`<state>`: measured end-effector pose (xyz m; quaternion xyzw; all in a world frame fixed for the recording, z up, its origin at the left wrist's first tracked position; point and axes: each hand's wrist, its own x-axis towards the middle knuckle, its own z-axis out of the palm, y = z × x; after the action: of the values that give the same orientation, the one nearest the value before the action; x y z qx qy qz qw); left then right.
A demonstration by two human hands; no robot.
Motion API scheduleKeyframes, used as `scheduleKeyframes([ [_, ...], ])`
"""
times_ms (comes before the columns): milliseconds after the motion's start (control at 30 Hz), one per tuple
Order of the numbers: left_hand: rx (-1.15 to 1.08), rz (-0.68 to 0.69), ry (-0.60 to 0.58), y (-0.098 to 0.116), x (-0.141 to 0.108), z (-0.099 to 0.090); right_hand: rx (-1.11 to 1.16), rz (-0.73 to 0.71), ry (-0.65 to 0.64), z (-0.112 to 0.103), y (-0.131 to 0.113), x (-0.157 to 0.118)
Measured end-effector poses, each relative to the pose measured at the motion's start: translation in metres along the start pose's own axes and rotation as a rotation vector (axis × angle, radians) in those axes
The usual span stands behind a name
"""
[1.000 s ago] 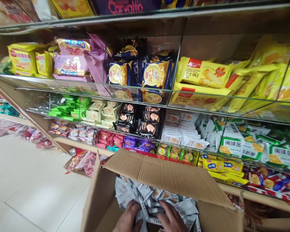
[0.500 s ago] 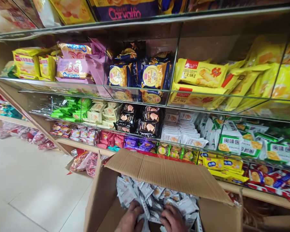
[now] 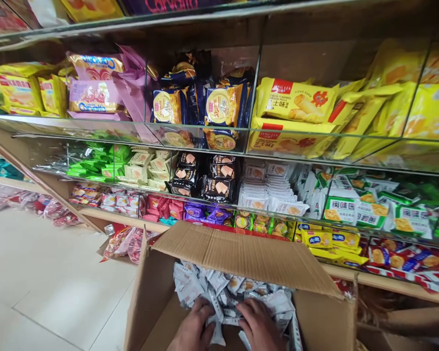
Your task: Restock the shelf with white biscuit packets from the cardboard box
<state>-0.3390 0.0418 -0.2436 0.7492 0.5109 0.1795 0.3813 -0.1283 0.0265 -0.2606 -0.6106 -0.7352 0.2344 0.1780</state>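
Our left hand and right hand are down in a box of white snack packets

On the far left, we see a pale tiled floor with red bags along the shelf's bottom. Next, on the shelves, come green packets and cream packets, with a purple Carvalfo pack up above.

In front of us is an open cardboard box. The white snack packets lie in a messy pile inside it. Our left hand has bent fingers and touches the pile. We cannot tell if it grips one. Our right hand is just beside it, with bent fingers on the pile too. We cannot tell if that one grips anything either. The box's top flap sticks out toward the shelves.

Behind the flap are black packets, then a neat stack of white packets. Farther right are green-and-white packets, with yellow chicken roll packs higher up.
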Motion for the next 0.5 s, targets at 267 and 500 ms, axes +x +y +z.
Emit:
scheduleKeyframes([
  [267,0.022,0.046,-0.021,-0.012,0.006,-0.004,-0.013,-0.03,0.164,0.008,0.003,0.003],
  [500,-0.044,0.087,0.032,0.045,-0.006,-0.031,0.361,0.004,0.312,-0.04,-0.004,-0.026],
])
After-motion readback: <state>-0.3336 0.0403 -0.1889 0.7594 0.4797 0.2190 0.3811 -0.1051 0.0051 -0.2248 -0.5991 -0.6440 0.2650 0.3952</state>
